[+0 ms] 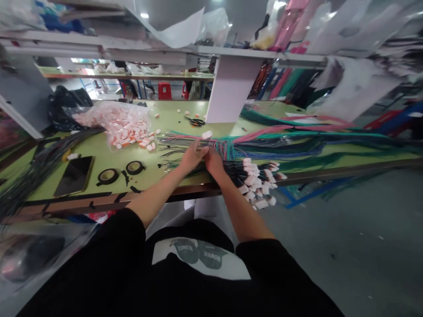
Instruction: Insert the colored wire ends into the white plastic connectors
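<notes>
Both hands meet over the table's front middle, blurred a little. My left hand (192,156) is closed, with a white connector housing (206,134) at its fingertips. Close against it, my right hand (214,162) has its fingers curled in a pinch; what lies between them is hidden. Just behind the hands runs a bundle of thin wires (228,147), pink, green and dark. Beside my right forearm, a cluster of white connectors (256,180) on dark wires hangs over the table edge.
A clear bag of white and orange connectors (127,125) lies left. Nearer are two black tape rolls (108,176), a phone (74,175) and dark wires (39,176). Scissors (195,121) lie behind the hands, near a white shelf support (228,88). Long wires (313,141) stretch right.
</notes>
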`<state>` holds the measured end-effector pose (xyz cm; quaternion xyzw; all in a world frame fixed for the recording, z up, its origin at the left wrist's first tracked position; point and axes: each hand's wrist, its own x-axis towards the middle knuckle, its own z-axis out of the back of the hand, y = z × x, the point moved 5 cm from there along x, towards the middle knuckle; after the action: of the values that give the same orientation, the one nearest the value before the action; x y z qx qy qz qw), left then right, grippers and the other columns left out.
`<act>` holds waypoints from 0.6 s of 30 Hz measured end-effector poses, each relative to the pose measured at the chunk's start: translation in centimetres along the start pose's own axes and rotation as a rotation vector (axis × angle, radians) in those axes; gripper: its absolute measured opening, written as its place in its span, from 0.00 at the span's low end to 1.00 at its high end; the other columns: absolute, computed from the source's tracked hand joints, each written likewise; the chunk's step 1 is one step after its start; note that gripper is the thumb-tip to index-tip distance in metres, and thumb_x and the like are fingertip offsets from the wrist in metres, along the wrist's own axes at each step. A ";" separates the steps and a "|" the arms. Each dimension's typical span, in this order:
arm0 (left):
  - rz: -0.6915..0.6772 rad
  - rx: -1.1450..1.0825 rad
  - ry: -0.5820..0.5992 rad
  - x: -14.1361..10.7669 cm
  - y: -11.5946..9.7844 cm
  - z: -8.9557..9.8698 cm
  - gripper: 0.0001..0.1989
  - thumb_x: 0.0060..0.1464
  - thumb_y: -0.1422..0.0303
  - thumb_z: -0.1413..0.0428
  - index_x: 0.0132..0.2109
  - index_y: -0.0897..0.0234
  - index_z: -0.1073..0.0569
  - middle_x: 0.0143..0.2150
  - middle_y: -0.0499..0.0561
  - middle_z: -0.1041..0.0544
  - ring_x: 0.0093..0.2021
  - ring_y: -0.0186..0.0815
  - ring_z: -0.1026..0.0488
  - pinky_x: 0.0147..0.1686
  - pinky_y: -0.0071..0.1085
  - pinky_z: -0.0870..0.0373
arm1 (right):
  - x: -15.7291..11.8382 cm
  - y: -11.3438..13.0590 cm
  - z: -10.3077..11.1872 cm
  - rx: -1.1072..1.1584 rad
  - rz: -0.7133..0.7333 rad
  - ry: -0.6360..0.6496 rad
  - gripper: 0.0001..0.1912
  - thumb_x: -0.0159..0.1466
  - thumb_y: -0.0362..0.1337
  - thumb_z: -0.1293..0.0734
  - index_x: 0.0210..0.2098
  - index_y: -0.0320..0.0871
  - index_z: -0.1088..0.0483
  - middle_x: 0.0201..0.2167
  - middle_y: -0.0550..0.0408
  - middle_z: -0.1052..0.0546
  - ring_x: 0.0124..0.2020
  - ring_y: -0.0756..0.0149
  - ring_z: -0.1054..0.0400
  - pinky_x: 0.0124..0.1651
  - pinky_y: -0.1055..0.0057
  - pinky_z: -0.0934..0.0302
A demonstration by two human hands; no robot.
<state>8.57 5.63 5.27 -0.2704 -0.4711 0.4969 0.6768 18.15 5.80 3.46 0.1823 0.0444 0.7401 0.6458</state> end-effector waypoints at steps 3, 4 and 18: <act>0.070 0.048 0.021 -0.6 0.5 -2.1 0.15 0.58 0.66 0.56 0.40 0.70 0.28 0.37 0.57 0.25 0.39 0.36 0.30 0.42 0.31 0.36 | -0.7 0.4 0.0 -0.045 -0.017 0.041 0.20 0.64 0.29 0.50 0.51 0.36 0.36 0.42 0.41 0.25 0.42 0.60 0.30 0.41 0.69 0.41; 0.078 0.056 0.025 -0.4 0.6 -2.3 0.16 0.59 0.68 0.58 0.37 0.69 0.27 0.35 0.55 0.25 0.38 0.36 0.30 0.41 0.30 0.37 | -1.0 0.4 0.4 -0.046 0.011 0.056 0.19 0.64 0.29 0.49 0.51 0.36 0.36 0.41 0.42 0.24 0.41 0.59 0.30 0.41 0.69 0.41; -0.111 0.042 0.349 1.0 -0.6 -3.0 0.11 0.51 0.67 0.50 0.24 0.67 0.32 0.22 0.47 0.32 0.27 0.30 0.37 0.30 0.25 0.41 | 1.5 -1.5 8.4 0.077 0.159 -0.093 0.16 0.57 0.44 0.41 0.24 0.39 0.31 0.22 0.54 0.30 0.26 0.69 0.42 0.31 0.71 0.50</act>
<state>11.64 6.69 4.93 -0.3122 -0.3503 0.4140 0.7800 22.17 6.04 11.13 0.2442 0.0281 0.7774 0.5790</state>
